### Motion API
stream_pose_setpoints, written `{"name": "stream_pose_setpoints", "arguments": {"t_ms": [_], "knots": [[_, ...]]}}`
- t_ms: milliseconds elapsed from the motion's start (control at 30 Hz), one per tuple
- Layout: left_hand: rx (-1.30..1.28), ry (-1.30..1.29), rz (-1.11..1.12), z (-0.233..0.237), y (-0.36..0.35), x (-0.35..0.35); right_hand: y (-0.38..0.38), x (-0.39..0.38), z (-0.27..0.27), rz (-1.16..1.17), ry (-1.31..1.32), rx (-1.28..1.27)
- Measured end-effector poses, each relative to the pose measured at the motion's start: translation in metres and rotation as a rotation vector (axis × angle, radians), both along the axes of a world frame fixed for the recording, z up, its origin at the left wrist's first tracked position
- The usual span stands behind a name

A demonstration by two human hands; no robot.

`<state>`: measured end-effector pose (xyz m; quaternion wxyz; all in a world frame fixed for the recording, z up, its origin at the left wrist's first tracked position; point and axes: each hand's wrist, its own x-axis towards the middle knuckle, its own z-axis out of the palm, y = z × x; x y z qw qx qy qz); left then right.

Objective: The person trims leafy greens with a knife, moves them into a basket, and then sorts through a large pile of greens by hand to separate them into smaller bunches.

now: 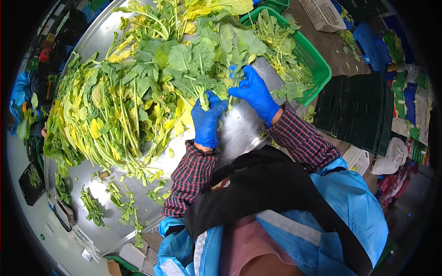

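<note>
My left hand [207, 120], in a blue glove, is closed around the pale stems of a bunch of leafy greens [202, 96]. The bunch's broad green leaves fan out away from me over the heap. My right hand [258, 94], also gloved in blue, is just right of the bunch. Its thumb is stretched toward the stems, and its bent fingers close on a green leaf [238, 70], which partly covers them. A big pile of leafy greens [115, 110], with many yellow leaves, lies to the left on the metal table [244, 122].
Small bunches [92, 207] and loose trimmings lie at the table's near left. A green crate [317, 69] with greens stands beyond my right hand. Dark stacked crates [354, 110] stand at the right. A co-worker's hand [44, 132] shows at the left edge.
</note>
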<state>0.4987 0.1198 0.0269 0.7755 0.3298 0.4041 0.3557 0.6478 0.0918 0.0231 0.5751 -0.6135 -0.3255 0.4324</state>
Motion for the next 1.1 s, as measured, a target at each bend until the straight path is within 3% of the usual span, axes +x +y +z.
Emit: {"name": "stream_pose_setpoints", "arguments": {"t_ms": [33,100,167,233,267,300,367,400,433,467,500,533,567,633,700,733,767,800,833,900,933,967,1000,1033,1100], "knots": [[0.0,0.0,0.0,0.0,0.0,0.0,-0.002,0.002,-0.001,0.0,0.0,0.0],[0.057,0.111,0.085,0.004,0.0,0.002,-0.003,-0.001,0.029,-0.112,-0.574,0.245],[0.068,0.093,0.077,-0.003,0.001,-0.001,-0.003,-0.005,0.041,-0.162,-0.636,0.342],[0.077,0.071,0.061,-0.009,-0.001,0.001,-0.007,-0.004,0.039,0.154,-0.762,0.266],[0.072,0.036,0.084,-0.007,-0.004,0.004,-0.01,-0.011,0.038,0.124,-0.588,0.095],[0.068,0.0,0.106,-0.005,-0.006,0.007,-0.01,-0.012,0.031,0.117,-0.591,0.094],[0.046,0.037,0.063,-0.009,-0.005,0.004,-0.014,-0.006,0.01,0.084,-0.301,0.082],[0.02,0.083,0.02,-0.004,-0.004,0.003,-0.014,0.004,0.01,0.126,-0.546,0.091],[0.056,0.035,-0.029,0.0,-0.002,0.0,-0.017,0.02,0.011,0.096,-0.258,-0.002],[0.065,0.123,-0.032,0.007,0.002,-0.005,-0.015,0.043,0.0,-0.018,-0.278,0.214],[0.074,0.211,-0.03,0.009,0.007,-0.01,-0.015,0.074,0.002,-0.089,-0.061,0.211],[0.075,0.069,0.024,-0.008,0.008,-0.014,-0.018,0.103,0.007,-0.233,-0.485,0.012],[0.065,0.106,-0.024,-0.007,0.012,-0.02,-0.023,0.114,0.011,-0.234,-0.487,0.007],[0.065,0.159,-0.095,-0.004,0.009,-0.016,-0.03,0.127,0.015,-0.356,-0.984,-0.082],[-0.076,0.012,-0.226,-0.004,0.001,0.0,-0.043,0.105,-0.019,-0.108,-0.849,-0.206],[-0.011,0.009,-0.397,-0.017,-0.002,0.007,-0.048,0.088,-0.039,0.008,-0.798,-0.312],[-0.02,-0.034,-0.499,-0.016,-0.006,0.019,-0.049,0.076,-0.062,0.142,-1.199,-0.315],[-0.067,-0.054,-0.51,-0.024,-0.012,0.031,-0.049,0.064,-0.082,0.274,-1.246,-0.448],[-0.109,-0.075,-0.521,-0.04,-0.014,0.04,-0.05,0.058,-0.102,0.217,-1.14,-0.432],[-0.112,0.297,-0.472,-0.084,0.008,0.038,-0.054,0.065,-0.089,0.136,-0.96,-0.318],[-0.056,0.145,-0.293,-0.093,0.019,0.035,-0.057,0.075,-0.077,0.1,-0.692,-0.372],[-0.215,0.089,-0.166,-0.078,0.028,0.034,-0.061,0.088,-0.061,0.081,-0.702,-0.377],[-0.315,0.216,-0.125,-0.078,0.038,0.035,-0.064,0.103,-0.041,0.131,-0.267,-0.367],[-0.262,0.176,-0.136,-0.077,0.045,0.033,-0.066,0.116,-0.022,0.178,0.166,-0.339],[-0.208,0.095,-0.033,-0.079,0.055,0.038,-0.074,0.118,0.015,0.116,0.182,-0.277]]}}
